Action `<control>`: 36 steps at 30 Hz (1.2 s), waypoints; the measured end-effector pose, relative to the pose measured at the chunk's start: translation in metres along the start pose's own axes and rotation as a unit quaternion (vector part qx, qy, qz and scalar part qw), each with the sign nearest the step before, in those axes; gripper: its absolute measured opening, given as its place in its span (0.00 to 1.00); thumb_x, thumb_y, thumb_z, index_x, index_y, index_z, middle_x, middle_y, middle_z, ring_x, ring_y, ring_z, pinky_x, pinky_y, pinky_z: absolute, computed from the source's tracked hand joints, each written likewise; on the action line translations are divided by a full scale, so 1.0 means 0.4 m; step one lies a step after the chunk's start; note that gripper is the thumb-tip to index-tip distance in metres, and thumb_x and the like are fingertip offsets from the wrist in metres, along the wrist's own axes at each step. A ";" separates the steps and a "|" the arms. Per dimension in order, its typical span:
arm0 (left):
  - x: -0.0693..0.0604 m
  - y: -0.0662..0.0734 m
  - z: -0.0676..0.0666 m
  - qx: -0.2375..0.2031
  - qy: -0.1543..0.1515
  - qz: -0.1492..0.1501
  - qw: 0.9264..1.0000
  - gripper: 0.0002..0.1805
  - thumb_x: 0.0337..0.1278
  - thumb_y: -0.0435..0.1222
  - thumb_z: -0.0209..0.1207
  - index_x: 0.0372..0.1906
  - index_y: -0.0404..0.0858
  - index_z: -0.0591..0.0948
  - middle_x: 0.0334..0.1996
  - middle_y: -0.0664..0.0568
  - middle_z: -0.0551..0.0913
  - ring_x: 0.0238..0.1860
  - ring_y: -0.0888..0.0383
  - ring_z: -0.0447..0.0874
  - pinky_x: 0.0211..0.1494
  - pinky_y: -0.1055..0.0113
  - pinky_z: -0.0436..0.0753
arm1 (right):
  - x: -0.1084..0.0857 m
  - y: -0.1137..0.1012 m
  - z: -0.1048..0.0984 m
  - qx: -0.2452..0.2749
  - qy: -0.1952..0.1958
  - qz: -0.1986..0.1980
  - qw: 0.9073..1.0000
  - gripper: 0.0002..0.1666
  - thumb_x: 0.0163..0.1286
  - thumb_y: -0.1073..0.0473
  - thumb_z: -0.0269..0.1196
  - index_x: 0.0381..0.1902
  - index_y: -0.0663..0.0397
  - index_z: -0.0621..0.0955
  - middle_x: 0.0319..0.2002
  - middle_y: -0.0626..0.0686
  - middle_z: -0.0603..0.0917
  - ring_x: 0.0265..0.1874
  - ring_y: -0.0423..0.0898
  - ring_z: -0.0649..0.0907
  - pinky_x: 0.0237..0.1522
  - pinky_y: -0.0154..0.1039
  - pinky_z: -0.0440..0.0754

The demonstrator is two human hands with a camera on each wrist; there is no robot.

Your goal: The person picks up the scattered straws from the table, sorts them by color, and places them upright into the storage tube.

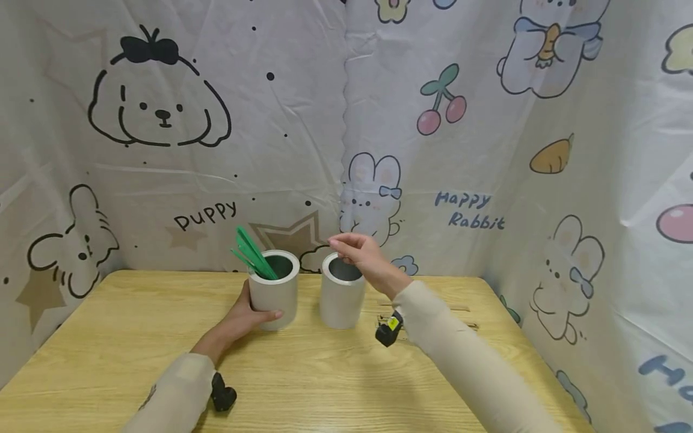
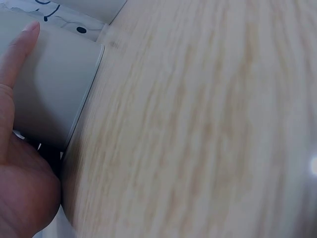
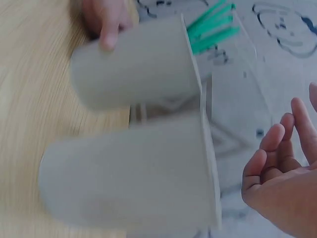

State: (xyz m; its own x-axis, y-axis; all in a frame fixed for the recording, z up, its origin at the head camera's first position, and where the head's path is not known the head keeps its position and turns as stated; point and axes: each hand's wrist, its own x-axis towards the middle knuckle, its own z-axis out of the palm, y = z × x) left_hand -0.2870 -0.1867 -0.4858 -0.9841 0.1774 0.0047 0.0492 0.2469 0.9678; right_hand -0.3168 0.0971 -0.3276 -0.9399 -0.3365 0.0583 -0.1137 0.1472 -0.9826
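My left hand (image 1: 242, 313) holds the left white cylindrical container (image 1: 274, 300) low on its side, the thumb lying across the front. Several thin green sticks (image 1: 253, 255) lean out of that container toward the left. Beside it stands a second white container (image 1: 341, 304), its dark inside visible from above, with no stick showing over its rim. Over this one's right rim hovers my right hand (image 1: 365, 255), fingers loosely bent. In the right wrist view, nothing shows between the right fingers (image 3: 271, 139).
Several thin brown sticks (image 1: 460, 308) lie on the wooden table (image 1: 303, 379) to the right, partly hidden behind the right wrist. A printed cloth (image 1: 303, 108) with cartoon animals hangs behind the table and along its sides.
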 end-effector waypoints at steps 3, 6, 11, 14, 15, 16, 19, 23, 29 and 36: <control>0.001 0.001 0.001 0.000 0.002 0.001 1.000 0.62 0.55 0.41 0.72 0.80 0.40 0.38 0.77 0.35 0.53 0.78 0.36 0.54 0.80 0.39 0.55 | -0.023 0.026 -0.071 -0.032 0.009 0.011 0.999 0.17 0.77 0.54 0.60 0.55 0.59 0.83 0.41 0.41 0.82 0.43 0.45 0.78 0.52 0.40 0.76; 0.002 0.001 0.002 0.006 0.006 0.007 1.000 0.62 0.54 0.40 0.73 0.80 0.38 0.38 0.77 0.34 0.54 0.77 0.35 0.56 0.79 0.39 0.56 | -0.045 0.049 -0.134 -0.044 0.023 0.020 0.999 0.18 0.77 0.52 0.59 0.55 0.57 0.82 0.39 0.41 0.81 0.41 0.43 0.78 0.50 0.39 0.76; 0.000 0.003 0.001 0.006 0.010 0.013 1.000 0.62 0.54 0.40 0.72 0.80 0.38 0.38 0.76 0.34 0.55 0.76 0.36 0.57 0.79 0.40 0.57 | -0.075 0.084 -0.201 -0.054 0.033 0.030 0.998 0.21 0.78 0.51 0.58 0.57 0.60 0.81 0.33 0.40 0.79 0.35 0.39 0.76 0.46 0.36 0.75; -0.001 0.005 0.002 -0.001 0.011 0.014 1.000 0.62 0.55 0.39 0.72 0.80 0.39 0.38 0.76 0.34 0.55 0.77 0.36 0.56 0.79 0.40 0.55 | -0.087 0.108 -0.223 -0.062 0.031 0.038 0.997 0.23 0.78 0.50 0.57 0.59 0.61 0.80 0.35 0.40 0.79 0.36 0.39 0.76 0.47 0.35 0.75; -0.002 0.006 0.003 0.000 0.011 0.014 1.000 0.62 0.55 0.38 0.72 0.80 0.39 0.38 0.77 0.35 0.55 0.77 0.36 0.56 0.79 0.41 0.55 | -0.092 0.116 -0.229 -0.065 0.031 0.043 0.996 0.23 0.78 0.50 0.57 0.59 0.61 0.80 0.36 0.41 0.79 0.37 0.40 0.76 0.48 0.35 0.75; -0.002 0.007 0.004 0.001 0.012 0.014 1.000 0.62 0.55 0.38 0.72 0.80 0.39 0.38 0.77 0.34 0.54 0.77 0.36 0.56 0.79 0.40 0.55 | -0.095 0.124 -0.234 -0.069 0.031 0.045 0.996 0.24 0.78 0.49 0.57 0.60 0.62 0.79 0.38 0.41 0.79 0.38 0.40 0.76 0.48 0.35 0.75; -0.003 0.010 0.006 0.008 0.010 0.011 1.000 0.62 0.55 0.38 0.71 0.80 0.39 0.37 0.77 0.35 0.54 0.77 0.36 0.55 0.80 0.40 0.55 | -0.106 0.146 -0.245 -0.079 0.030 0.047 0.995 0.25 0.78 0.49 0.57 0.61 0.62 0.79 0.45 0.43 0.78 0.41 0.41 0.76 0.50 0.36 0.75; -0.005 0.011 0.007 0.014 0.012 0.011 1.000 0.61 0.55 0.39 0.71 0.80 0.39 0.39 0.77 0.34 0.55 0.77 0.36 0.56 0.79 0.40 0.57 | -0.120 0.169 -0.252 -0.084 0.032 0.057 0.994 0.24 0.78 0.48 0.58 0.60 0.60 0.80 0.48 0.45 0.79 0.42 0.43 0.76 0.52 0.37 0.75; -0.003 0.010 0.005 0.026 0.016 0.020 0.999 0.61 0.55 0.40 0.72 0.80 0.38 0.39 0.76 0.34 0.56 0.76 0.36 0.57 0.78 0.40 0.58 | -0.147 0.191 -0.257 -0.091 0.024 0.076 0.993 0.25 0.80 0.50 0.55 0.62 0.63 0.78 0.48 0.47 0.78 0.43 0.44 0.76 0.49 0.35 0.77; -0.009 0.013 0.007 0.021 0.020 0.045 0.999 0.68 0.53 0.38 0.73 0.81 0.44 0.30 0.79 0.33 0.48 0.78 0.33 0.51 0.78 0.35 0.53 | -0.166 0.202 -0.269 -0.090 0.024 0.077 0.993 0.25 0.78 0.50 0.57 0.61 0.64 0.78 0.40 0.45 0.78 0.40 0.42 0.75 0.43 0.31 0.77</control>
State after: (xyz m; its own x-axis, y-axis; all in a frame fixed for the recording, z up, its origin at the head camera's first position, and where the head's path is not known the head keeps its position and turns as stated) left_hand -0.2828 -0.1833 -0.4814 -0.9816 0.1619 0.1017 0.1435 0.2725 0.9514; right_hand -0.2984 0.2312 -0.3919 -0.9643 -0.2535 -0.0769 -0.0197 0.3581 -0.9335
